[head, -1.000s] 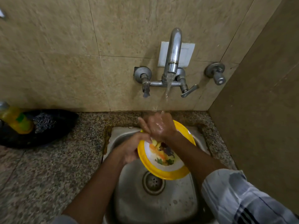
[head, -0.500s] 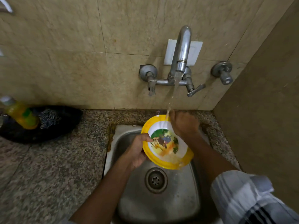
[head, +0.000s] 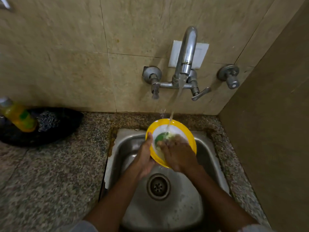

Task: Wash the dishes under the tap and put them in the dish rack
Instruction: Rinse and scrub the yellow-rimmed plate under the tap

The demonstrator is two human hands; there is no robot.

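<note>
Plate position: sitting over the sink (head: 207, 164), toward its back edge, directly below the tap (head: 187, 52); yellow-rimmed plate (head: 184, 129) catching the water stream (head: 175, 104) on the upper part of its face.
Plate orientation: tilting, far rim raised toward the wall, near rim dipping toward the drain (head: 158, 186); printed face pointing up and toward the camera.
Long axis: round item, none of its own; tilt line running from far rim down to near rim.
Left hand (head: 145, 158): gripping the plate's left rim, thumb lying along the face side, fingers curling behind and out of sight.
Right hand (head: 177, 153): lying flat on the plate's face, fingers extended and blurring, pressing on the printed centre; holding nothing.
Direction from fingers: wet upper face lying just beyond the right fingertips, toward the wall.
Nearer hand: right, for the face; left, for carrying.
Step judged: rubbing and rinsing, not yet finished.
Dish rack: not showing in view; location not determinable.
Surroundings: yellow bottle (head: 18, 118) and steel scrubber (head: 47, 120) resting in a dark tray (head: 66, 121) on the counter (head: 50, 173), well apart to the left.
</note>
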